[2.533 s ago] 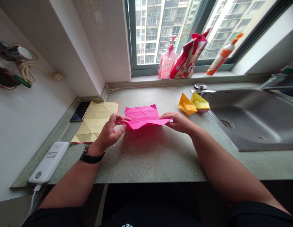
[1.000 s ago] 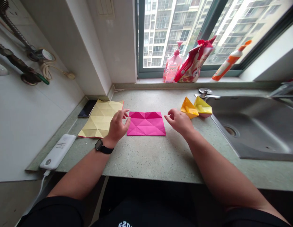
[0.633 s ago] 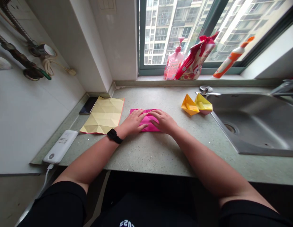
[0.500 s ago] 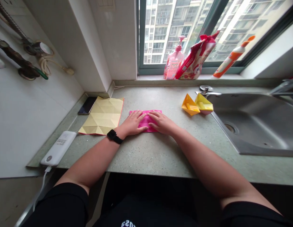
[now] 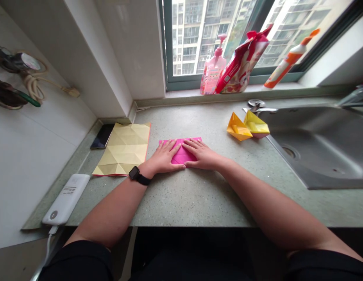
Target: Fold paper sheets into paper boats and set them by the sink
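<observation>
On the counter [image 5: 187,199], left hand [image 5: 166,157] and right hand [image 5: 204,155] rest spread on pink paper [image 5: 183,154].

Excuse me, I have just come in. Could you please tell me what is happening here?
A person's left hand and right hand rest side by side, fingers extended, on a creased pink paper that lies on the counter. To the left of it lies a creased beige sheet, next to a dark phone. To the right, an orange folded paper shape and a yellow one sit together near the sink.
</observation>
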Available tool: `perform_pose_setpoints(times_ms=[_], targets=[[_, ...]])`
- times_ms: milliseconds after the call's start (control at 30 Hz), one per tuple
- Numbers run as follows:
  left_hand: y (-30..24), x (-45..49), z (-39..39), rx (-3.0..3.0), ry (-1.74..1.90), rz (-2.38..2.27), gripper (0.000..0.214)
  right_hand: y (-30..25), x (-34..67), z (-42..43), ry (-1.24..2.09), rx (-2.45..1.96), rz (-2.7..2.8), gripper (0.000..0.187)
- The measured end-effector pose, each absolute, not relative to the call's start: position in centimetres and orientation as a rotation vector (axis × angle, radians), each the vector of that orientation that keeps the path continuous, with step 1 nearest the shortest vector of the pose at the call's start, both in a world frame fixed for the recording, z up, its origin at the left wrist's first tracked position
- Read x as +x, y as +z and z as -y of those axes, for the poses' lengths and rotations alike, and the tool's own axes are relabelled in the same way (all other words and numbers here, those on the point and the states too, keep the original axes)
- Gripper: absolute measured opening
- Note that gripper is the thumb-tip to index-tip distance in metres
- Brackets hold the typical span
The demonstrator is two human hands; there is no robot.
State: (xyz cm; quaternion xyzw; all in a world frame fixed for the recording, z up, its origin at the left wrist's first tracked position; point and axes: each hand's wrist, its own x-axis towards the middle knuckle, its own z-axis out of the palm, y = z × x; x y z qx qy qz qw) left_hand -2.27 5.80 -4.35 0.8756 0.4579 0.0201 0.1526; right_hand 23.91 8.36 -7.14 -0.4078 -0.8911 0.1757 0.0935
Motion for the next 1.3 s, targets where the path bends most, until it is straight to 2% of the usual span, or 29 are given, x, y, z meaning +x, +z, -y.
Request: perform_pose_setpoints(times_ms=[233,900,967,1133,1300], targets=[[-3.9,-3.7,-5.9,2.4,-0.017,-1.4,0.115,-6.9,24.3,-8.8,0.561,-1.241,2.689,0.112],[-2.3,-7.5,-6.1,2.296,-0.031,-1.378,0.115,-5.5,31.6,-9.7,0.595,-1.469,2.623,0.121],[-2.2,-7.5,-6.2,2.285,-0.014,-1.367,0.114,-5.3,32.0,-9.7,0.601,-1.469,2.556,0.112],[-2.3,-7.6,-6.3,2.257,0.053,-1.293,0.116,-5.5,31.4,-10.1,0.476,-1.556,2.265,0.077],[-2.6,-7.2,-6.4,2.288,0.154,-1.164,0.108,-6.0,30.1,-10.4,0.408,-1.478,2.288,0.051]])
